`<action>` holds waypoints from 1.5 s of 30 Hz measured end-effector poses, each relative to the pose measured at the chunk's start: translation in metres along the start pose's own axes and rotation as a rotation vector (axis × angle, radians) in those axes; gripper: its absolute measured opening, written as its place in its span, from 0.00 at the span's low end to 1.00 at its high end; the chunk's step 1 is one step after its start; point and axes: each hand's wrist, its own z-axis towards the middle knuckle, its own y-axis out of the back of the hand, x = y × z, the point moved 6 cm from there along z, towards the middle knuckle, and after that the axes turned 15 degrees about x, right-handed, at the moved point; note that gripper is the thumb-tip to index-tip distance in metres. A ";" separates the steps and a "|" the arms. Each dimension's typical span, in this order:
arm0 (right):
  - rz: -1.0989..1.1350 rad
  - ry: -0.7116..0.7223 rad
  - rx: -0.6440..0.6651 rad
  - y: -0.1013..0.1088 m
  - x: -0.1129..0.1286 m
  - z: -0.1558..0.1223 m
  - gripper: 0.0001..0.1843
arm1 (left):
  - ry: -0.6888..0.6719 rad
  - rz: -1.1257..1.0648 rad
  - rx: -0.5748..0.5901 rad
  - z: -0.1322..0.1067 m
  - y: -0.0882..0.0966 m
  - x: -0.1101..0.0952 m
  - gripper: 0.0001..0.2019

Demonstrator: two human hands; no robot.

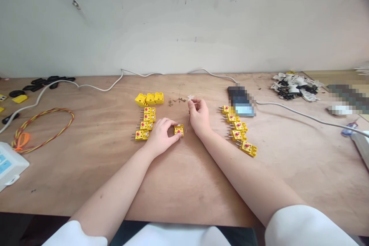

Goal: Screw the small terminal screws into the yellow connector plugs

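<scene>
My left hand rests on the wooden table and pinches a yellow connector with a red dot. My right hand is closed round a thin screwdriver whose shaft slants down toward the connector; its fingertips sit by a pile of small screws. A column of yellow connectors lies left of my left hand, with three yellow covers above it. Another row of yellow connectors lies right of my right hand.
A white cable runs along the back of the table by the wall. A red-yellow wire loop and a white box lie far left. A phone and a heap of white and black parts sit at the right.
</scene>
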 end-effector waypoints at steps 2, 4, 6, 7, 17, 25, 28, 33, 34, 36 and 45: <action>-0.043 -0.008 0.032 -0.002 0.003 -0.002 0.21 | -0.001 0.004 -0.005 -0.002 0.000 -0.001 0.13; -0.108 -0.009 0.073 -0.005 0.007 -0.005 0.19 | -0.006 0.006 -0.011 -0.004 0.001 -0.001 0.14; -0.178 -0.007 0.124 -0.009 0.011 -0.007 0.17 | -0.018 0.001 -0.023 -0.006 0.001 -0.002 0.13; -0.207 -0.006 0.147 -0.011 0.012 -0.008 0.17 | -0.027 -0.004 -0.031 -0.008 0.002 -0.003 0.12; -0.328 -0.018 0.230 -0.021 0.014 -0.012 0.17 | -0.066 0.054 -0.075 -0.019 0.003 -0.016 0.11; -0.295 -0.056 0.235 -0.020 0.011 -0.015 0.19 | -0.057 0.140 0.001 -0.015 -0.001 -0.019 0.12; -0.281 -0.056 0.248 -0.018 0.009 -0.016 0.20 | -0.039 0.176 0.016 -0.013 -0.003 -0.020 0.12; -0.271 -0.050 0.260 -0.017 0.011 -0.018 0.20 | -0.023 0.253 0.023 -0.010 -0.007 -0.025 0.13; -0.271 -0.048 0.258 -0.017 0.012 -0.018 0.20 | -0.023 0.267 0.018 -0.010 -0.007 -0.026 0.13; -0.270 -0.037 0.254 -0.018 0.013 -0.018 0.20 | -0.023 0.291 -0.001 -0.011 -0.007 -0.026 0.13; -0.315 0.027 0.269 -0.019 0.016 -0.019 0.17 | -0.035 0.347 -0.073 -0.015 -0.007 -0.029 0.12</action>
